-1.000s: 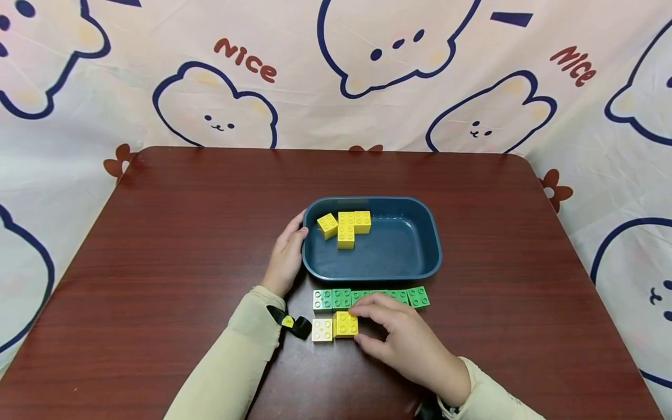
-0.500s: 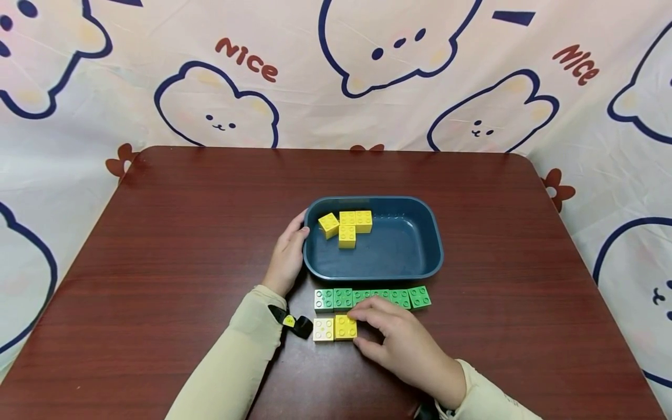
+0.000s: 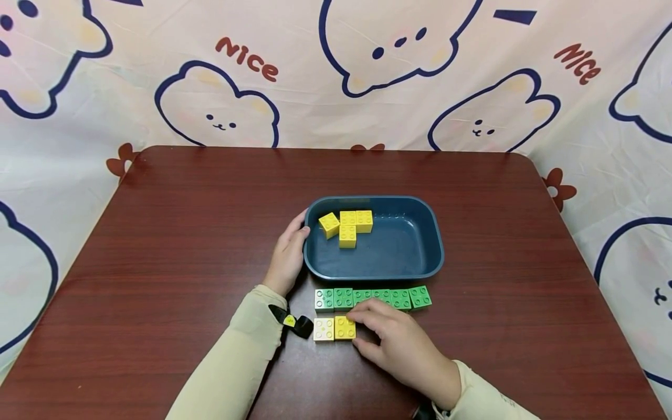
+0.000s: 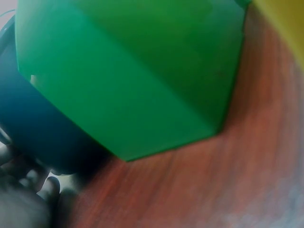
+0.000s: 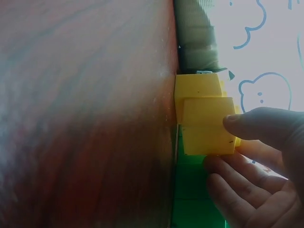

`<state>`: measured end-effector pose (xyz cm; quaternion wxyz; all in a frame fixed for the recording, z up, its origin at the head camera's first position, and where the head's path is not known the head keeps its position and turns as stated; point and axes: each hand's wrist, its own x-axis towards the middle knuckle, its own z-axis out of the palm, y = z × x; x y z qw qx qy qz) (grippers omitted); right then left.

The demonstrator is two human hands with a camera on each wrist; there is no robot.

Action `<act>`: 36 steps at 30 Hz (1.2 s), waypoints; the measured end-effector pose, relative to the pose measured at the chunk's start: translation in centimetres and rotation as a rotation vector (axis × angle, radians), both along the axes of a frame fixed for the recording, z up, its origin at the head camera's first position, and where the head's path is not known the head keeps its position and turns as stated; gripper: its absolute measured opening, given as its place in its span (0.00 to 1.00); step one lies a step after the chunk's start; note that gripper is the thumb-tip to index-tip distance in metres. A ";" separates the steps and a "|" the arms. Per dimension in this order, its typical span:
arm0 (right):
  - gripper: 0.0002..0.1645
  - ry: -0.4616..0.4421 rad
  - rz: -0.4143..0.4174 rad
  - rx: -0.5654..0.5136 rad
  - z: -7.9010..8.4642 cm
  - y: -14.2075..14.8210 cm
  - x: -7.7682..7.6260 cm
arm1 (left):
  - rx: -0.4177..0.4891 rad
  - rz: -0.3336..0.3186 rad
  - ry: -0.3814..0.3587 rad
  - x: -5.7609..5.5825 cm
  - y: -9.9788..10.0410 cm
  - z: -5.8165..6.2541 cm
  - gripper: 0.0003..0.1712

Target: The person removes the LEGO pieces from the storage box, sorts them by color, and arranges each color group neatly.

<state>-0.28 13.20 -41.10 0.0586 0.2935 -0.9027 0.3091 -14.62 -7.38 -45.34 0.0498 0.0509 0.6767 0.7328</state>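
Note:
My left hand [image 3: 285,259] holds the left side of the dark blue tray [image 3: 374,277], its thumb at the rim. Several yellow bricks [image 3: 347,236] lie in the tray's left half. With thumb and fingers, my right hand [image 3: 404,344] pinches a yellow brick [image 3: 345,328] that stands beside a paler yellow brick [image 3: 323,329] on the table. The right wrist view shows the thumb pressed on the pinched yellow brick [image 5: 206,135]. Above this pair runs a row of green bricks [image 3: 343,298], partly covered by the right hand.
A brown table [image 3: 210,233] carries everything, with a printed cloth [image 3: 325,116] hanging behind it. A black strap with a small camera [image 3: 299,325] on the left wrist sits close to the paler brick. A green brick [image 4: 118,85] fills much of the left wrist view.
The pinched yellow brick has come down slightly and now lines up with the paler brick. My right hand has shifted a little left with it. My left hand stays at the tray.

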 end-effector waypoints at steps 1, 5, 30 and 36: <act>0.17 0.000 0.000 0.005 0.0 0.0 0.0 | 0.002 -0.002 0.000 0.0 0.0 0.0 0.23; 0.17 0.007 0.003 0.014 -0.1 -0.1 0.0 | 0.006 -0.004 0.000 0.0 0.0 0.0 0.23; 0.18 0.009 -0.001 0.066 -0.2 0.0 0.4 | -0.003 -0.037 -0.026 0.1 -0.1 0.0 0.23; 0.17 0.043 -0.008 0.001 0.5 0.3 0.2 | -0.004 -0.040 -0.018 0.4 -0.1 1.2 0.24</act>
